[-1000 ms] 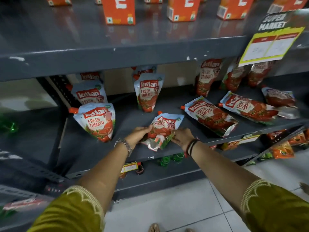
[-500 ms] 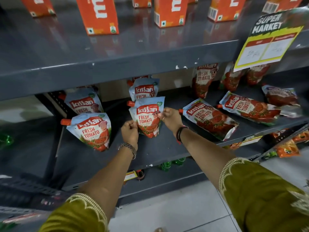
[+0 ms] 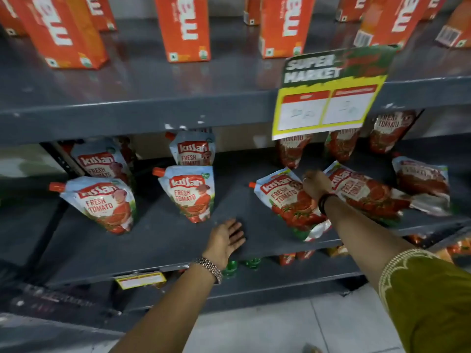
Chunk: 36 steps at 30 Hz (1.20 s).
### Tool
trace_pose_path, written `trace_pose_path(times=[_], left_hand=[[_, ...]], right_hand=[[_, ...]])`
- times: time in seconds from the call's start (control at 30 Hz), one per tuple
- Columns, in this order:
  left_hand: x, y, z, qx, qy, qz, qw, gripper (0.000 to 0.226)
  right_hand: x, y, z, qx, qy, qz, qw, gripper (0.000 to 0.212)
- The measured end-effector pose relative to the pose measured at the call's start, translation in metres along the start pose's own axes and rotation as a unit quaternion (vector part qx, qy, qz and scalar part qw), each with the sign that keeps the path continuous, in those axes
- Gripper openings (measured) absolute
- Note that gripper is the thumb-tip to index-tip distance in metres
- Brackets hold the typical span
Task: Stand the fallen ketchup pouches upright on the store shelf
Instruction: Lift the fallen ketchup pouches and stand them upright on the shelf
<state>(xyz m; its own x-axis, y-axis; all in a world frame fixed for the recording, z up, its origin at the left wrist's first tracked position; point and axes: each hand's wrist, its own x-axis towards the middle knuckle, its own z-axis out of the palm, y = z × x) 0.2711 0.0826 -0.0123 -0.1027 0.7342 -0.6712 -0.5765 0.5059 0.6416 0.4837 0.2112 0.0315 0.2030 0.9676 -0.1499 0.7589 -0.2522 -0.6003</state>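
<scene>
Ketchup pouches sit on the grey middle shelf (image 3: pixel 158 240). Upright on the left are one pouch (image 3: pixel 98 202), one behind it (image 3: pixel 102 161), a centre pouch (image 3: pixel 190 193) and one behind that (image 3: pixel 193 151). A fallen pouch (image 3: pixel 285 205) lies flat with its orange spout pointing left. My right hand (image 3: pixel 316 184) grips its upper right corner. Two more fallen pouches (image 3: pixel 369 193) (image 3: pixel 420 177) lie to the right. My left hand (image 3: pixel 226 238) hovers open and empty, palm down, over bare shelf in front of the centre pouch.
Orange cartons (image 3: pixel 186 26) stand on the upper shelf. A yellow price sign (image 3: pixel 328 98) hangs from its edge, partly hiding upright pouches (image 3: pixel 341 147) at the back right. Green bottles (image 3: pixel 230 267) show on the shelf below. Tiled floor lies underneath.
Both hands let go of the centre pouch, which now stands upright. My right hand moved right onto the fallen pouch. My left hand dropped back, open.
</scene>
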Motion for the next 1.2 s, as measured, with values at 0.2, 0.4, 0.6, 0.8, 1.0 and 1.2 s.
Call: trace_pose_path(times=[0.2,0.4,0.6,0.8,1.0,1.2], left_hand=[[0.03,-0.027,0.086,0.157,0.02,0.054,0.986,0.041],[0.034,-0.04,0.111,0.152,0.118,0.137,0.972,0.012],[0.018,-0.021,0.137,0.135,0.142,0.295,0.935,0.014],[0.033,-0.003,0.151,0.144,0.153,0.355,0.911,0.015],[0.041,-0.005,0.156,0.153,0.161,0.35,0.91,0.016],[0.027,-0.062,0.178,0.034,0.19,0.184,0.964,0.01]], right_hand=[[0.019,0.042,-0.008,-0.048,-0.125,-0.006,0.991,0.034],[0.032,0.065,-0.006,0.203,-0.15,0.048,0.967,0.024],[0.041,0.055,-0.025,0.237,-0.06,-0.13,0.961,0.02],[0.043,0.056,-0.041,0.283,-0.034,-0.159,0.945,0.011],[0.049,0.067,-0.05,0.284,-0.078,-0.189,0.937,0.008],[0.069,0.119,-0.092,0.106,-0.032,-0.125,0.986,0.029]])
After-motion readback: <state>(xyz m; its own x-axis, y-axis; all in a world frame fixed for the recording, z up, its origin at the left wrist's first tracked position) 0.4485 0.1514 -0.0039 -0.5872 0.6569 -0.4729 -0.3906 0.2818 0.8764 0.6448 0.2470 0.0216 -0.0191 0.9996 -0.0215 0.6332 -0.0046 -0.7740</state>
